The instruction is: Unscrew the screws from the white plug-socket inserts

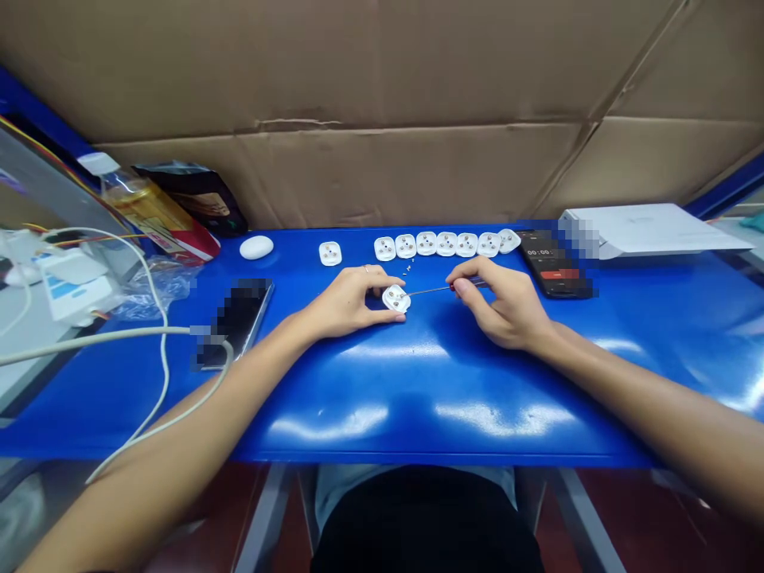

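Note:
My left hand [352, 302] rests on the blue table [418, 398], its fingers pinched around a small white plug part [396, 298] that lies on the tabletop. My right hand [501, 306] is closed on a thin screwdriver [435, 290] with a red collar; its metal tip points left and touches the plug part. A few tiny screws [407, 270] lie just behind the part. A row of several matching white plug parts [446, 243] sits at the back of the table, and one more plug part [330, 253] lies apart to the left.
A dark phone [237, 320] lies left of my hands with white cables [161, 350] across it. A second phone showing a timer [552, 263] lies to the right, beside a white flat box [650, 229]. A white oval case [256, 247], a bottle [155, 213] and cardboard behind.

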Motion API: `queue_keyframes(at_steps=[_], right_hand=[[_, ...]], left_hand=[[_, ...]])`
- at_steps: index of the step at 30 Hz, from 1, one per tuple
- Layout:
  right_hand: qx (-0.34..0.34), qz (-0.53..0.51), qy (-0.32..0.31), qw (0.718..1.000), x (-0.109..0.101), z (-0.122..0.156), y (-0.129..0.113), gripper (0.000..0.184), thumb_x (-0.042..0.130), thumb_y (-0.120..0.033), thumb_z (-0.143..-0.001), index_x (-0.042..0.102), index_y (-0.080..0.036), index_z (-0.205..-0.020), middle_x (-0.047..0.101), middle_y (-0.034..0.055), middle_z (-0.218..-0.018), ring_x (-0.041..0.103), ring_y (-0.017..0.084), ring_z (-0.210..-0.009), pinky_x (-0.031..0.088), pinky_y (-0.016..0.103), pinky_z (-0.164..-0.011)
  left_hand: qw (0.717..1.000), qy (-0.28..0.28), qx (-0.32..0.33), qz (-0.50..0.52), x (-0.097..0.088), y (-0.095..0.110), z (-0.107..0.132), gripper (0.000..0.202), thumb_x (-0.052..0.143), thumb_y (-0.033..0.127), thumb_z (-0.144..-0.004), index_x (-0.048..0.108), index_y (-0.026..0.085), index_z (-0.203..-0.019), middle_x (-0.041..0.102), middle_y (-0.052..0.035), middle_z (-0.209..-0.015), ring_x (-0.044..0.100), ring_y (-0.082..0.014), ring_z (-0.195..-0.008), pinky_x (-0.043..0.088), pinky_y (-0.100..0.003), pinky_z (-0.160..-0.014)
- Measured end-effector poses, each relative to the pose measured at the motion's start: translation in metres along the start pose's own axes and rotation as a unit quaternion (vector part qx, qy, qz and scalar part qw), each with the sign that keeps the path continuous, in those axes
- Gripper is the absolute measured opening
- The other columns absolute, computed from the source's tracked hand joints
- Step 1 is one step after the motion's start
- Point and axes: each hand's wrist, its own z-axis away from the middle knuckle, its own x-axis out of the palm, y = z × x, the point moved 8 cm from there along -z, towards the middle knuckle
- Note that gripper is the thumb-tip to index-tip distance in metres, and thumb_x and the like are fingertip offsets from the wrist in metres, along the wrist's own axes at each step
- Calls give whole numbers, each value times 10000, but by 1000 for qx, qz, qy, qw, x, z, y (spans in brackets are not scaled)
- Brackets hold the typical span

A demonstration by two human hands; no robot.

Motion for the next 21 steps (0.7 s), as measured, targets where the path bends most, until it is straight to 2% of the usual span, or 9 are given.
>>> queue_keyframes(at_steps=[13,21], right_hand=[[-31,16,-10,999,3,1,-3,133,537,-248,-1040,669,-256,-1057,796,70,-1000,752,245,-863,601,384,-784],[-12,5,-18,1000,2,-1,1,108,565,-195,-1005,660,-237,-1031,784,58,-972,743,229,-833,587,358,-741]], left_hand=[[1000,4,3,7,1,0,1,587,814,593,-877,763,217,-1324,751,-68,-1046,691,-252,-969,522,-365,-870],[1000,2,6,6,1,0,0,577,822,565,-884,761,203,-1329,751,-69,-1063,692,-248,-981,524,-364,-878]])
